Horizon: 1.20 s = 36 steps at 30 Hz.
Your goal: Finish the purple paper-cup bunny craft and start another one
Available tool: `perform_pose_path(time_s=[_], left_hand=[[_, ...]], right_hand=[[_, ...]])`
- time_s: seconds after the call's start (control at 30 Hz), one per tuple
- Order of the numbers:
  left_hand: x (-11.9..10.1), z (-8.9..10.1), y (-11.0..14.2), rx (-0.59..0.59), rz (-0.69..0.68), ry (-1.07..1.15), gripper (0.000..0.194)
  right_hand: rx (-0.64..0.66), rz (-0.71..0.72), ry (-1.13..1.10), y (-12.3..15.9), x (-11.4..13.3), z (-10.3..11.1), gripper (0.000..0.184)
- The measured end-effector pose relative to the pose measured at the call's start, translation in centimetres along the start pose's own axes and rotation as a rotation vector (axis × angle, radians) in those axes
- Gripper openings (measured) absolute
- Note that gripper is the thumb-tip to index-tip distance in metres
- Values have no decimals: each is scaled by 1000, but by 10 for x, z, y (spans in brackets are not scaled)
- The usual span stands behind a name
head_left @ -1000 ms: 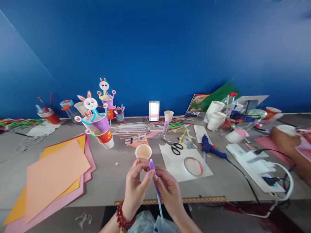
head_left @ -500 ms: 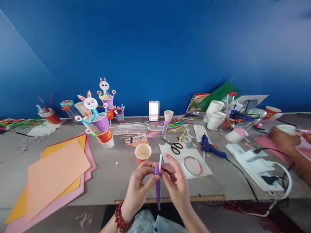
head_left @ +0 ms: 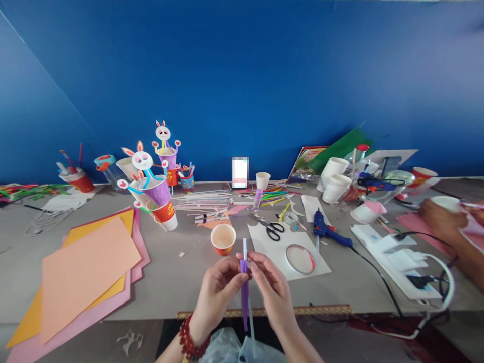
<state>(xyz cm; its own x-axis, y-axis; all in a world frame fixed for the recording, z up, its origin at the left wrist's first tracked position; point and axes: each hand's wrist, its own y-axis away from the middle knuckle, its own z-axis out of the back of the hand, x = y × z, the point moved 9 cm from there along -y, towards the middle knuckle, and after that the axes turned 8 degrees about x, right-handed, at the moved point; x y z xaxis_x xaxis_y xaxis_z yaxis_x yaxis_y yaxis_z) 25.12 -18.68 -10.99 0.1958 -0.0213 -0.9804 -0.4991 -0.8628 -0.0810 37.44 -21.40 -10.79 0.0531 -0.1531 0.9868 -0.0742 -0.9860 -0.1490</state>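
Observation:
My left hand (head_left: 223, 287) is closed in a pinch around some long purple straws (head_left: 245, 302), held upright just above the table's front edge. My right hand (head_left: 273, 286) pinches a pale blue straw (head_left: 244, 247) against the purple ones. Its top end sticks up above my fingers, and its lower part hangs down towards my lap. How the straws meet is partly hidden by my fingertips. Just beyond my hands stands a paper cup (head_left: 223, 239) with a red and yellow print.
Coloured paper sheets (head_left: 91, 277) lie at left, near rabbit-topped cups (head_left: 155, 194). Scissors (head_left: 273, 230) and a tape roll (head_left: 300, 258) rest on white paper. A blue glue gun (head_left: 330, 232) and a power strip (head_left: 393, 259) sit at right, beside another person's hand (head_left: 442, 217).
The pale blue straw has come in against the purple straws and its lower length now shows. My right index finger, raised before, has bent down onto them.

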Motion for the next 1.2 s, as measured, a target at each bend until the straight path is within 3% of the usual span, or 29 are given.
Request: perform_pose_path(time_s=[0.13, 0.3, 0.63, 0.87, 1.03, 1.2], left_hand=[[-8, 0, 1, -1, -48, -135, 17], [-17, 2, 4, -24, -112, -299, 13], [4, 5, 1, -19, 17, 1, 22], [9, 4, -2, -46, 57, 118, 25], [13, 6, -3, -72, 51, 133, 24], [16, 11, -2, -121, 75, 122, 24]], right_hand=[[-53, 77, 212, 2, 14, 5, 20], [-10, 133, 300, 0, 26, 2, 11], [57, -24, 209, -6, 11, 9, 22], [109, -22, 125, -12, 13, 7, 20], [14, 28, 138, -8, 13, 6, 17], [-49, -13, 17, -6, 2, 8, 25]])
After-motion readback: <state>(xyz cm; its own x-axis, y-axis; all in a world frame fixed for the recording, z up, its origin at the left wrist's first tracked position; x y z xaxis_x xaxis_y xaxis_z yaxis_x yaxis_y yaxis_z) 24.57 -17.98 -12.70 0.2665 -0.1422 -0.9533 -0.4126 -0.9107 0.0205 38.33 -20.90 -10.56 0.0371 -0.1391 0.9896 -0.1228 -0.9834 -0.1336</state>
